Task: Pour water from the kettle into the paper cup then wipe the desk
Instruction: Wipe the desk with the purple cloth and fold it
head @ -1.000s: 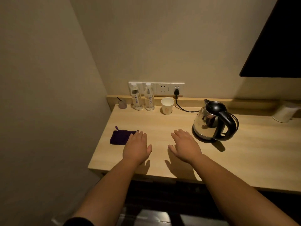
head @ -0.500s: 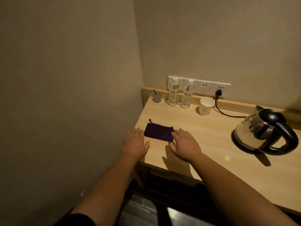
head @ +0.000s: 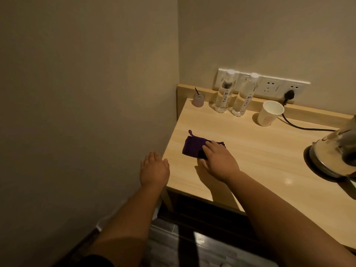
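Light wood desk [head: 250,151] in a corner of tan walls, right hand [head: 217,158] flat with fingers straight on a purple cloth [head: 192,147], left hand [head: 154,170] spread open off the desk's edge, paper cup [head: 269,113] upright near the back, shiny kettle [head: 335,157] far right, two water bottles [head: 233,93] by the wall sockets [head: 269,87], dark floor [head: 183,245] below.

Beige walls [head: 86,74], dark glossy floor [head: 192,245], socket strip [head: 269,87], dim light.

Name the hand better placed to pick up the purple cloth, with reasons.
Right. The right hand already rests on the purple cloth, while the left hand hangs off the desk's left edge.
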